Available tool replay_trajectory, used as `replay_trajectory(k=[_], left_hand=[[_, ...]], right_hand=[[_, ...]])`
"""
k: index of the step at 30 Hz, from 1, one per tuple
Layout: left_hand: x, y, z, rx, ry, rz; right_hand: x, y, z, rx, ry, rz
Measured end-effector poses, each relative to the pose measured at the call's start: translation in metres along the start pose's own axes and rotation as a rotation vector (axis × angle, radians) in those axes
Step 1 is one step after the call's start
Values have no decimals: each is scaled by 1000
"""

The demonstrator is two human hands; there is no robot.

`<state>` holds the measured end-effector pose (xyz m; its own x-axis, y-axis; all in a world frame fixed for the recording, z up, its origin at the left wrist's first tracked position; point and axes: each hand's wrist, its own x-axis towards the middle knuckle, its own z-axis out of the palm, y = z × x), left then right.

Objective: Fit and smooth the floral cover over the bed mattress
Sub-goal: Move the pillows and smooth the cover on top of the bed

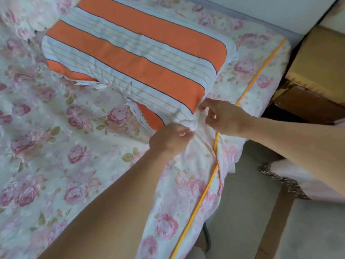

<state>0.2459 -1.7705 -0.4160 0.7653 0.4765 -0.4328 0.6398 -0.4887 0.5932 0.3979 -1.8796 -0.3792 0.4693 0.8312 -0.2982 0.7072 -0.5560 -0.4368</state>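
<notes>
Head: floral cover point(74, 146) edge in hands point(169, 138) point(222, 116)

This is a bedroom in a home. An orange-and-white striped mattress point(140, 58) lies at 12 o'clock, partly under a rose-printed floral cover point(56, 146). Cardboard boxes point(317, 58) stand close beside it at 2 o'clock, with a pale wall point(261, 10) at 1 o'clock and plain grey floor point(252, 184) at 4 o'clock.

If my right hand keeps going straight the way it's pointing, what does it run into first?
Most likely the corner of the orange-striped mattress. Your right hand points leftward at it, fingers pinching the bunched floral cover right beside that corner; exact depth is unclear.
</notes>
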Motion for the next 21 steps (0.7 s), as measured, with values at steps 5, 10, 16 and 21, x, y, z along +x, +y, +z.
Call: replay_trajectory(k=[5,10,16,21], left_hand=[[15,9,-37,-499,413,-165],[48,5,-79,-536,680,-313],[85,21,-104,-752,584,-534],[103,16,-112,-857,604,-623]], right_hand=[[45,-4,-30,48,273,-96],[93,-15,-54,-47,355,-198],[144,-27,-68,-208,156,-185],[169,-30,-77,-367,98,-171]])
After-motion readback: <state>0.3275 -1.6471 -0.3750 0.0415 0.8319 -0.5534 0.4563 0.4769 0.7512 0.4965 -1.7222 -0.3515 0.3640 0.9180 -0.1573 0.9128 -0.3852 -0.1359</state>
